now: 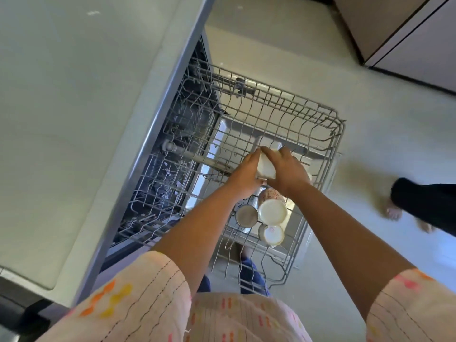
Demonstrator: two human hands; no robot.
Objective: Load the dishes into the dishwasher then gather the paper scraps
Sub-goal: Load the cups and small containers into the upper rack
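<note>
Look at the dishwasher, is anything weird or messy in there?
Nothing stands out. Three cups sit upside down in the pulled-out upper rack, none spilled or broken. Both hands, left hand and right hand, hold a white cup over it.

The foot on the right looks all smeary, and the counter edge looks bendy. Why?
Head view: the foot is motion-blurred, so it was likely moving; the counter edge leans and bows from the wide-angle lens; the rack wires look soft; daylight glares off the open door under the rack; both hands, left hand and right hand, on the white cup stay fairly sharp.
</note>
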